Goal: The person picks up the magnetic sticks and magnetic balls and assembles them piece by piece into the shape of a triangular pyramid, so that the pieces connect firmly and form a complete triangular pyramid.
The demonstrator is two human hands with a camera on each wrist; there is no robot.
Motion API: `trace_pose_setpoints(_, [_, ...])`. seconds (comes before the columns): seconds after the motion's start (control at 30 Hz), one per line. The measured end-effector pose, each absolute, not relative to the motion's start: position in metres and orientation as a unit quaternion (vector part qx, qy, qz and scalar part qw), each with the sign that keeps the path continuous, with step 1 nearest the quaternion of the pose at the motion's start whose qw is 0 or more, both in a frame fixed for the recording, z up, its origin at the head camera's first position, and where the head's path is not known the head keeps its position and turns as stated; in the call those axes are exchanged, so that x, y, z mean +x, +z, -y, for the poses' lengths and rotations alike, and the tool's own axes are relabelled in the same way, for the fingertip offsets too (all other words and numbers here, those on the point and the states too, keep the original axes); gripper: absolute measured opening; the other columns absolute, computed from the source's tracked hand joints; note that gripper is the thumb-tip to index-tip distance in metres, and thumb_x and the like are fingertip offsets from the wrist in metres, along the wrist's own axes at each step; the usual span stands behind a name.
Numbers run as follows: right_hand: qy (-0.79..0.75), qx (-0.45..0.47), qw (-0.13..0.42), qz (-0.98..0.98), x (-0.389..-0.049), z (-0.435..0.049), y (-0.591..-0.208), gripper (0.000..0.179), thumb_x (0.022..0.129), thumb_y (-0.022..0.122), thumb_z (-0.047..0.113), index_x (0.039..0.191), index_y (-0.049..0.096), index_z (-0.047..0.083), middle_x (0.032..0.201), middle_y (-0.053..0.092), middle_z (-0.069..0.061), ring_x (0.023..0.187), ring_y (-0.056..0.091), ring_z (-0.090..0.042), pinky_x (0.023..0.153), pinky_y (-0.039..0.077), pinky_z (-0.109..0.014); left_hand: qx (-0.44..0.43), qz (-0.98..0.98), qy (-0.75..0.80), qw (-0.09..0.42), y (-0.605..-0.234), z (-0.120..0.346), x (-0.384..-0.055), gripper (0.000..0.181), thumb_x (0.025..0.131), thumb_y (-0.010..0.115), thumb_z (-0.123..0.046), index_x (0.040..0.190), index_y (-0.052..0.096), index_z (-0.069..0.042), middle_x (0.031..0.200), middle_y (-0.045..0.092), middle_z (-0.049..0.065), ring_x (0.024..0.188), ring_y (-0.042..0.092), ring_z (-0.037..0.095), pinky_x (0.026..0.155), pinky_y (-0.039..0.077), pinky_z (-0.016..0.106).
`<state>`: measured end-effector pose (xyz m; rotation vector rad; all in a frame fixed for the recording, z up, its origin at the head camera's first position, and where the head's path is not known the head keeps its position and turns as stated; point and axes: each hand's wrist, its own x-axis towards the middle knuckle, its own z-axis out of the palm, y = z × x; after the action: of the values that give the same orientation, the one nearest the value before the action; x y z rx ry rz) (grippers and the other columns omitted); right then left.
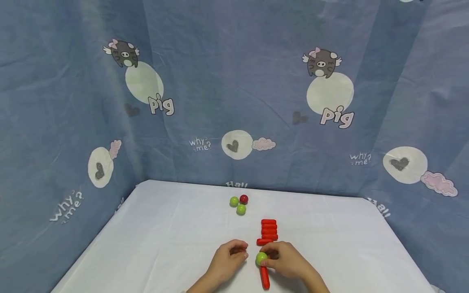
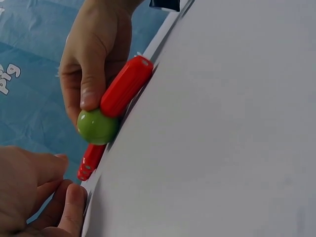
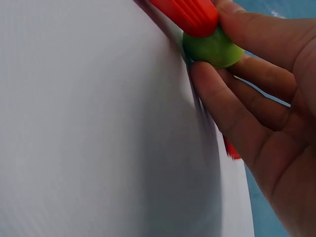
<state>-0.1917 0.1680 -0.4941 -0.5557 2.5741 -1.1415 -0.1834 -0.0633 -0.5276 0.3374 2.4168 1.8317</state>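
My right hand (image 1: 287,260) pinches a green ball (image 1: 261,258) between thumb and fingers, low on the white table. The ball sits against the far end of a red ridged stick (image 1: 265,278) that points toward me. In the right wrist view, that green ball (image 3: 212,49) meets the red stick (image 3: 187,15). My left hand (image 1: 225,262) is a short way to the left, its fingers loosely curled with nothing in them. Just beyond the ball another red stick (image 1: 264,241) lies crosswise.
Several red sticks (image 1: 269,230) lie side by side farther back. Toward the far edge of the white table (image 1: 176,224) rest two green balls (image 1: 234,201) and a dark red ball (image 1: 243,199). A blue printed curtain (image 1: 220,81) hangs behind and around the table.
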Motion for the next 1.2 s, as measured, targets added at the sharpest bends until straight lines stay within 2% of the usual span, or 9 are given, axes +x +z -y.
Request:
trace_pose_setpoints(0.1, [-0.395,-0.190,0.137,-0.888,-0.192,-0.173,-0.493,0.027,0.087,0.082,0.027,0.109,0.074,0.013,0.094,0.071,0.006,0.087,0.066,-0.011,0.079,0.056,-0.029,0.109,-0.795,0.596,0.040,-0.528,0.059,-0.189,0.024,0.089,0.076,-0.008,0.112,0.071,-0.001,0.107,0.072,0.010,0.099,0.069,0.018,0.081,0.058,0.020])
trace_pose_setpoints(0.4, [-0.400,-0.164,0.162,-0.887,-0.195,-0.181,-0.492,0.027,0.086,0.082,0.027,0.109,0.075,0.014,0.094,0.070,0.004,0.086,0.062,-0.015,0.082,0.057,-0.037,0.106,-0.802,0.587,0.027,-0.530,0.045,-0.201,0.030,0.087,0.078,-0.005,0.115,0.071,-0.001,0.109,0.072,0.011,0.105,0.071,0.023,0.085,0.059,0.022])
trace_pose_setpoints(0.7, [-0.412,-0.174,0.158,-0.880,-0.194,-0.183,-0.492,0.024,0.087,0.081,0.024,0.108,0.075,0.014,0.094,0.071,0.004,0.086,0.063,-0.014,0.078,0.053,-0.028,0.114,-0.815,0.569,0.000,-0.532,0.033,-0.214,0.028,0.085,0.079,-0.004,0.112,0.073,-0.003,0.108,0.073,0.009,0.101,0.071,0.019,0.085,0.059,0.023])
trace_pose_setpoints(0.9, [-0.411,-0.187,0.146,-0.880,-0.193,-0.182,-0.494,0.022,0.087,0.081,0.023,0.106,0.075,0.015,0.092,0.071,0.006,0.084,0.063,-0.011,0.075,0.051,-0.024,0.129,-0.814,0.566,-0.014,-0.531,0.027,-0.216,0.028,0.083,0.080,-0.003,0.110,0.073,-0.002,0.108,0.073,0.012,0.101,0.072,0.022,0.086,0.059,0.025])
trace_pose_setpoints(1.2, [-0.418,-0.183,0.149,-0.877,-0.193,-0.182,-0.493,0.022,0.087,0.082,0.025,0.105,0.075,0.015,0.092,0.072,0.005,0.084,0.063,-0.011,0.074,0.050,-0.024,0.144,-0.825,0.546,-0.015,-0.530,0.020,-0.222,0.027,0.082,0.081,-0.001,0.107,0.072,-0.004,0.108,0.073,0.011,0.101,0.073,0.022,0.086,0.059,0.025])
